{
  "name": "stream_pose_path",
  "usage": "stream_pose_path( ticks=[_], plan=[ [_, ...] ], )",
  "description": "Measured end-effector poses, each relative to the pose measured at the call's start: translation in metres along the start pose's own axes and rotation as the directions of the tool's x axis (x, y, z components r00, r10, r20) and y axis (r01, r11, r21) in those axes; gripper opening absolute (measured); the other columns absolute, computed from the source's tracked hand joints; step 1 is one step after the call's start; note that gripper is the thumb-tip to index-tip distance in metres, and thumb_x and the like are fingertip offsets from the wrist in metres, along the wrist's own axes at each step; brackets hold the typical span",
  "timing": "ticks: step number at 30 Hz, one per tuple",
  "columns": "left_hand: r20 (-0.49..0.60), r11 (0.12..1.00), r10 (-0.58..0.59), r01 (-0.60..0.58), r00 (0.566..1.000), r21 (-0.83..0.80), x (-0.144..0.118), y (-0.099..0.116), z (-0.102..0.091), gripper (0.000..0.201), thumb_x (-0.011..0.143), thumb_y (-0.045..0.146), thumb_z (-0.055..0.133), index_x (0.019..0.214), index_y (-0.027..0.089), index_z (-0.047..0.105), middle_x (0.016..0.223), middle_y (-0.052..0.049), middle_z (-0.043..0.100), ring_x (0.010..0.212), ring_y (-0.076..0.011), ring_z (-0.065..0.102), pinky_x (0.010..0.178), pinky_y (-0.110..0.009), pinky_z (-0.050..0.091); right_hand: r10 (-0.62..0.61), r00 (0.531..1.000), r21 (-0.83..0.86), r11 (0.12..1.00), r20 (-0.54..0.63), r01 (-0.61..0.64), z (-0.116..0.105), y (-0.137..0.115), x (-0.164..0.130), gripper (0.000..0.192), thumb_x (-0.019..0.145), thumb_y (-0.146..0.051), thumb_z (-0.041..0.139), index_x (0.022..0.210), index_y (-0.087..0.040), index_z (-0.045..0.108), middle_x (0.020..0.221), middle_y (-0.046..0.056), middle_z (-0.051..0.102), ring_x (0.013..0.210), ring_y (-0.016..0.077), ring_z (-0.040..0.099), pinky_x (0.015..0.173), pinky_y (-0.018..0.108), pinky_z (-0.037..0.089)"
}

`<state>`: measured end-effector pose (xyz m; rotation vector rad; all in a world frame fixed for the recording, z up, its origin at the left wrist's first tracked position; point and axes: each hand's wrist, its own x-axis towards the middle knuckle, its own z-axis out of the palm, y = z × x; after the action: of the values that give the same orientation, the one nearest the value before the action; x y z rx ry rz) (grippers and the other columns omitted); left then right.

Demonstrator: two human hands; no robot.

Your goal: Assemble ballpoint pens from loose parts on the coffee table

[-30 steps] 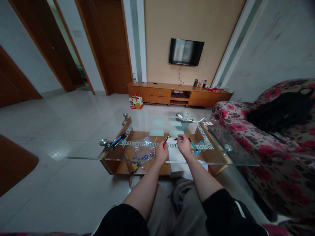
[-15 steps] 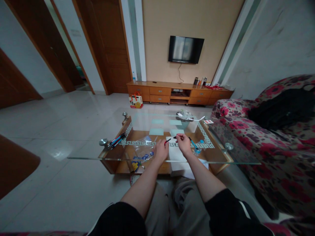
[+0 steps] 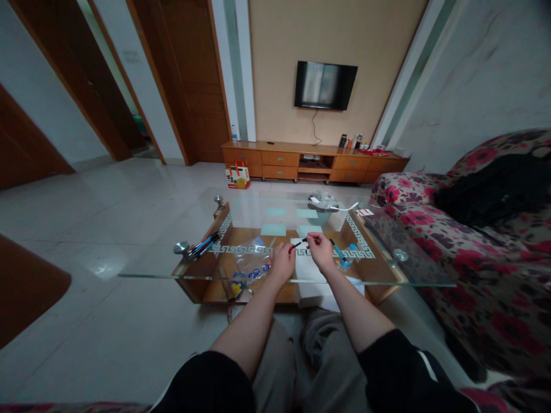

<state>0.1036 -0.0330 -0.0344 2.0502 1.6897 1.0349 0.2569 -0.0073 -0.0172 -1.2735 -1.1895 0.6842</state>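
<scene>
My left hand (image 3: 283, 263) curls its fingers in, pinching a red-and-black pen (image 3: 297, 246) that slants up to the right from my grip. My right hand (image 3: 319, 250) brings thumb and fingertips together on a small dark piece (image 3: 305, 240) at the pen's far end (whether the two actually touch, I cannot tell). Both hands are close together over the glass tabletop (image 3: 275, 230). Just right of my right hand is a blue-and-black pen (image 3: 338, 250), its lower end by a round blue item (image 3: 345, 263). Left of my left hand is a clear plastic bag (image 3: 249, 258); farther left, a bundle of pens (image 3: 204, 246). A white box (image 3: 307, 275) shows through the glass below. Toward the far side stands a wastebasket (image 3: 319, 217), then a wooden cabinet (image 3: 279, 160) beneath a television (image 3: 326, 86).
</scene>
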Motion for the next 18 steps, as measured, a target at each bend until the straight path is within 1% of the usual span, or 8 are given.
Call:
stream_pose_path(
  ticks=[6,13,18],
  plan=[
    [0.003,1.000,0.004,-0.004,1.000,-0.024,0.0006,-0.0019,0.0030,0.025,0.097,0.030,0.048,0.113,0.022,0.065,0.110,-0.010,0.062,0.107,-0.0261,0.055,0.092,-0.039,0.039,-0.031,0.999,-0.030,0.999,0.013,0.032,-0.0004,0.0021,-0.0001,0.040,0.080,-0.051,0.063,0.096,-0.015,0.067,0.084,0.008,0.071,0.068,0.0190,0.065,0.064,0.032,0.056],
    [0.019,0.999,0.031,-0.031,0.999,-0.019,0.0021,-0.0047,0.0051,0.027,0.098,0.029,0.046,0.116,0.021,0.064,0.111,-0.011,0.063,0.107,-0.0243,0.057,0.092,-0.036,0.042,-0.043,0.999,-0.053,0.998,0.030,0.045,-0.0011,0.0015,-0.0012,0.038,0.082,-0.050,0.062,0.098,-0.016,0.067,0.083,0.008,0.071,0.071,0.0204,0.066,0.065,0.033,0.056],
    [0.000,0.998,0.049,-0.049,0.999,-0.048,0.0031,-0.0087,0.0096,0.026,0.097,0.028,0.048,0.114,0.019,0.065,0.108,-0.011,0.063,0.105,-0.0236,0.059,0.094,-0.036,0.043,-0.030,0.999,-0.054,0.998,0.023,0.031,-0.0008,0.0034,-0.0008,0.039,0.082,-0.051,0.061,0.098,-0.016,0.067,0.082,0.008,0.071,0.071,0.0201,0.065,0.065,0.033,0.056]
  ],
)
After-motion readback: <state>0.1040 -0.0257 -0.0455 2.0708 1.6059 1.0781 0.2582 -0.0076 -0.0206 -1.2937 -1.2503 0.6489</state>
